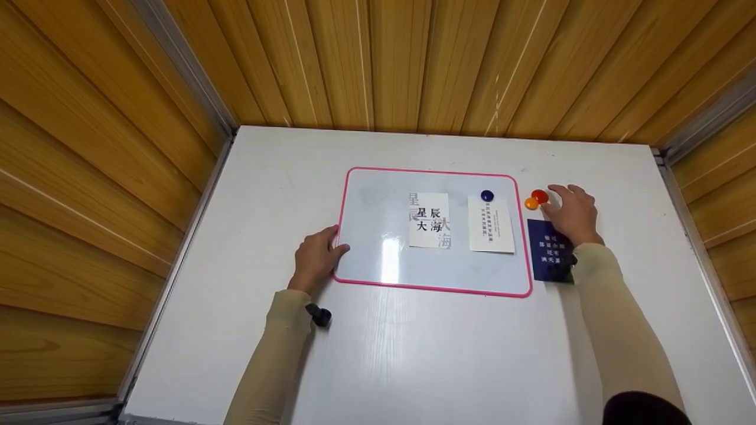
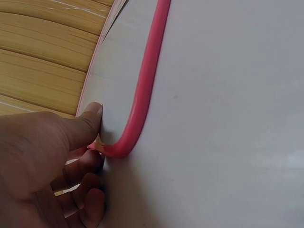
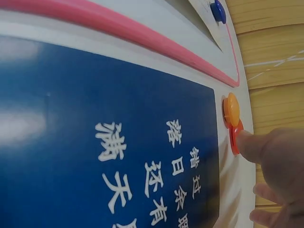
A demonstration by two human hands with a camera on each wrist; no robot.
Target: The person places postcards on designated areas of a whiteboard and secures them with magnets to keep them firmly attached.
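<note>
A whiteboard [image 1: 372, 236] with a pink rim lies on the table, and my left hand [image 1: 315, 258] grips its left edge. In the left wrist view the thumb [image 2: 90, 121] is on the board's face near the corner, with the fingers curled at the edge. A red magnet [image 1: 540, 196] and an orange magnet [image 1: 531, 203] sit together right of the board. My right hand [image 1: 572, 213] is at the red magnet, thumb and index finger apart; in the right wrist view its thumb overlaps that magnet. Below lies a dark blue card [image 1: 546, 242] with white characters, partly covered by the right hand.
On the whiteboard lie a white card [image 1: 429, 233] with large characters and another white card [image 1: 502, 236] with small text. A dark blue magnet [image 1: 487, 195] sits at the latter's top edge. Wood-patterned walls [image 1: 396, 65] border the white table [image 1: 425, 354].
</note>
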